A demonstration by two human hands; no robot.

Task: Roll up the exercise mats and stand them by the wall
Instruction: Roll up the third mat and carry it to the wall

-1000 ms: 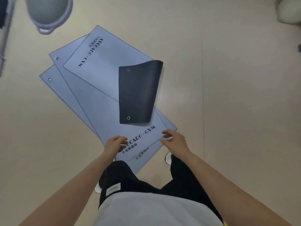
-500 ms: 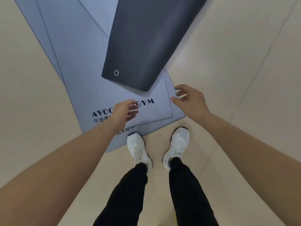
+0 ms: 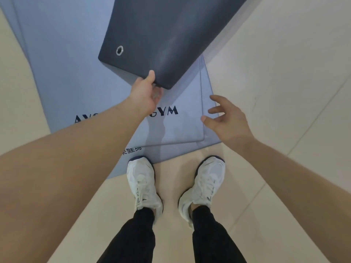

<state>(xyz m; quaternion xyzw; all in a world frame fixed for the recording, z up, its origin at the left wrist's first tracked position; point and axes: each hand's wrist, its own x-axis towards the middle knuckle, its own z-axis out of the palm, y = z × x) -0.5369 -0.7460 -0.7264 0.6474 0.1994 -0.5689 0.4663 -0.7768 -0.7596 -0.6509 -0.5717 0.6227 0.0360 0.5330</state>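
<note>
Beige tile floor (image 3: 284, 92), mats (image 3: 66, 73) stacked flat under left grip (image 3: 145, 93), which pinches the top mat's dark flap (image 3: 161, 35); right grip (image 3: 229, 122) spread, empty, alongside. We judge it floppy: hold both corners.

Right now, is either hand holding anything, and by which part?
The left hand grips the top mat by the near edge of its folded-over dark end, thumb on top. The right hand is open and holds nothing.
</note>
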